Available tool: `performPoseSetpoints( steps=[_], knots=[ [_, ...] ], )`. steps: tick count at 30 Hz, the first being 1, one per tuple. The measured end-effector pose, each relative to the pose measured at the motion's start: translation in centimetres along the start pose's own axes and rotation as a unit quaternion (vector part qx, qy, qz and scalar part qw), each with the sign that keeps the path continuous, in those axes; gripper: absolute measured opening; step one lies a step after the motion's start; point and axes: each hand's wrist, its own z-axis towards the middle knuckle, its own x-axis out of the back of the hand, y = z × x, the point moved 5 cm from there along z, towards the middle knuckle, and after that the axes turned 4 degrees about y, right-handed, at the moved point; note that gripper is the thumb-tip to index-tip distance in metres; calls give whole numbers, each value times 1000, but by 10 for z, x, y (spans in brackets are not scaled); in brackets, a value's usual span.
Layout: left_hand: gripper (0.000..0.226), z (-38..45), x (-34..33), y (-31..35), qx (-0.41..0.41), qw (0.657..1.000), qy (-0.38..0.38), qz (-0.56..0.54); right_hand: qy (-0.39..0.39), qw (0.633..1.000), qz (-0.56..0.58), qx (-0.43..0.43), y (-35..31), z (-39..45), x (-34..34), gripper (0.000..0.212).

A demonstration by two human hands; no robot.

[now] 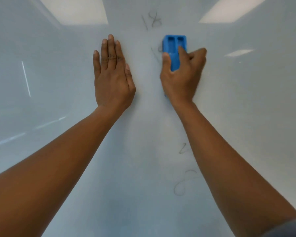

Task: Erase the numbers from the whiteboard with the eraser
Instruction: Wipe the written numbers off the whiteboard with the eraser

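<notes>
The right hand [181,74] had its grip closed around the blue plastic block eraser [175,48]: the thumb lay along the left edge, the index finger reached over the top face, and the other fingers were curled at the right side. The eraser was rectangular, with two moulded hollows in its upper face, and its surface looked smooth and a little shiny. It was pressed against the glossy white whiteboard [143,117], just right of the centre of the view, and it covered part of a handwritten number — only a slanted stroke [154,54] and a small curve showed at its left edge.

The left hand [112,76] was fully open, with straight fingers close together and the palm flat on the board, holding nothing. It stood near the eraser, at about the same height, and did not touch it.

The board was smooth and reflected pale ceiling light panels. Above the eraser the grey number "18" [151,19] was complete. Below the right forearm there were a faint partial mark [183,148] and a looped figure like an "8" [184,183], both thin and pale grey.
</notes>
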Motion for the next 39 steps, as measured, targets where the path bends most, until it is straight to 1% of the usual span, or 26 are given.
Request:
performPoseSetpoints(
  steps=[3,6,8,10,12,14,17,20,22,24,27,30,33,37,39],
  knots=[
    [58,0,0,-1,0,1000,0,1,-52,996,-12,79,-28,-12,-15,40],
    [59,-1,2,-4,-4,1000,-6,3,-103,987,-20,125,-24,-38,-7,39],
    [59,-1,4,-6,-10,1000,-9,1,-95,988,-28,116,-9,-36,5,37],
    [59,-1,4,-6,-11,1000,-10,3,-72,994,-29,75,3,-19,11,36],
    [59,-2,4,-5,-4,1000,-9,4,-63,997,-32,32,5,6,4,36],
    [58,-2,3,-4,0,1000,-8,7,-58,997,-39,19,-6,32,-12,37],
    [57,-2,1,-2,-2,1000,-7,6,-78,996,-33,41,-34,50,-37,40],
    [56,-3,3,-3,-4,1000,2,1,-127,985,-43,112,-59,27,-46,40],
    [56,-3,4,-5,-7,1000,3,-1,-138,980,-40,137,-57,8,-41,39],
    [56,-3,4,-5,-11,1000,2,2,-113,985,-41,120,-42,4,-30,39],
    [56,-3,3,-3,-2,1000,4,6,-64,995,-54,53,-23,26,-24,39],
    [56,-4,0,-2,6,1000,5,8,-45,997,-55,31,-30,50,-37,38],
    [56,-5,-1,-1,9,1000,8,11,-66,995,-47,61,-46,61,-49,38],
    [57,-6,2,-1,10,1000,7,9,-141,979,-32,143,-58,37,-46,38],
    [56,-7,2,-3,9,1000,4,8,-143,978,-45,146,-47,33,-37,38]
  ],
)
